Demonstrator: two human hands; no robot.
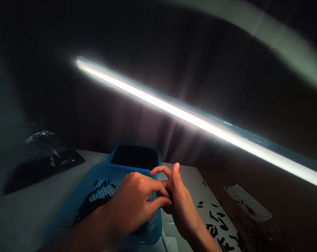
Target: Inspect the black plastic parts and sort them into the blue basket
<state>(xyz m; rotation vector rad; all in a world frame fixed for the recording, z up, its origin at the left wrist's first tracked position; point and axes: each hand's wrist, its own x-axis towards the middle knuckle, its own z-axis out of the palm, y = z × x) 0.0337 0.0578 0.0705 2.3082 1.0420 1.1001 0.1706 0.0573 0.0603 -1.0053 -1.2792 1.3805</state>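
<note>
Over a blue plastic basket (65,217) holding small black pieces (103,183), the left hand (136,203) is curling its fingers against the right hand (183,206), whose fingers are bent; any grip is hidden. More black pieces (213,220) are lying near the tabletop's (186,178) right edge.

Left hand (133,204) and right hand (181,206) meet, left fingers (159,190) curled in against the right palm side (right thumb (176,173) upright, nail showing); any pinched item is hidden.
</note>
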